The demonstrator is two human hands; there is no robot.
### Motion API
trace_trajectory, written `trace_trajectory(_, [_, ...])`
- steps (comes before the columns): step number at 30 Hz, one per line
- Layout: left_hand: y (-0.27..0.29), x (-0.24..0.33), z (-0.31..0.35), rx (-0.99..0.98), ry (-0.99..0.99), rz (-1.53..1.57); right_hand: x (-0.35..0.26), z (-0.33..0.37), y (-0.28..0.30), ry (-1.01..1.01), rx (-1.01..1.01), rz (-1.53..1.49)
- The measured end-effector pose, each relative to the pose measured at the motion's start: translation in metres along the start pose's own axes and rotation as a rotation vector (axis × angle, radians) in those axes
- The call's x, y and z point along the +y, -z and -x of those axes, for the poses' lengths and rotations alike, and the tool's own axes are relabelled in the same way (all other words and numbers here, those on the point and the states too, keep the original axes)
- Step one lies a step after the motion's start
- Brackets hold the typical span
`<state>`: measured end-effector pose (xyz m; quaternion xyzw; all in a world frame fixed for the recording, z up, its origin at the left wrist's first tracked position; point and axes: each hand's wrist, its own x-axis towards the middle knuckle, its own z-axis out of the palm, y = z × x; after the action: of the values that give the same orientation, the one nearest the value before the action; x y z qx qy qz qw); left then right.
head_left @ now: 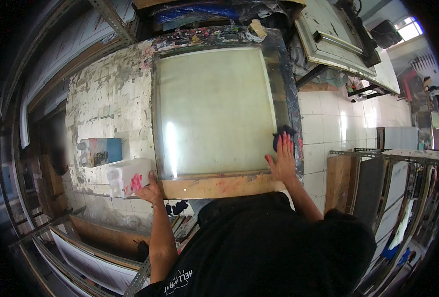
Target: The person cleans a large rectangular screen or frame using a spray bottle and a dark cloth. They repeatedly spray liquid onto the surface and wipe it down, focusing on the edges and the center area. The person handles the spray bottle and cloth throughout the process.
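Note:
A large framed screen (pixel 214 109) lies before me, with pale greenish mesh and a bare wooden near edge. At its right border, my right hand (pixel 283 161) presses a bunched dark cloth (pixel 283 136) under its fingers. Pink stains mark those fingertips. By the near left corner of the screen, my left hand (pixel 149 190) is closed about the lower corner of a white plastic bottle (pixel 123 173); part of its grip is hidden. A pink smear shows on that bottle. Just beyond it is a second plastic bottle (pixel 100 152), partly blue with dark stains.
The paint-stained worktable (pixel 108 99) extends to the left of the screen. On its far edge sits a roll of tape (pixel 255 32). A metal rack (pixel 383 188) stands at the right, near another framed press table (pixel 338 39). Shelving with boards (pixel 95 237) runs along the left.

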<state>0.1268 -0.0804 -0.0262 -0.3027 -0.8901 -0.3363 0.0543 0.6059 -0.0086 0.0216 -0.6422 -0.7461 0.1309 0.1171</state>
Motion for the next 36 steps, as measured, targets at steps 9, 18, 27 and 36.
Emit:
trace_trajectory(9, [0.006, 0.019, -0.004, -0.046, -0.053, 0.192, 0.059, -0.274, -0.028, -0.174, 0.136, 0.145])
trace_trajectory(18, [0.0, -0.007, -0.002, -0.009, -0.044, 0.041, 0.024, -0.073, -0.036, -0.15, 0.186, 0.088])
trace_trajectory(27, [-0.004, -0.023, -0.006, -0.03, -0.15, 0.095, -0.178, -0.02, -0.099, 0.196, 0.011, -0.089])
trace_trajectory(36, [0.074, -0.063, 0.042, -0.148, 0.017, 0.662, -0.232, 0.005, -0.111, 0.307, -0.208, -0.028])
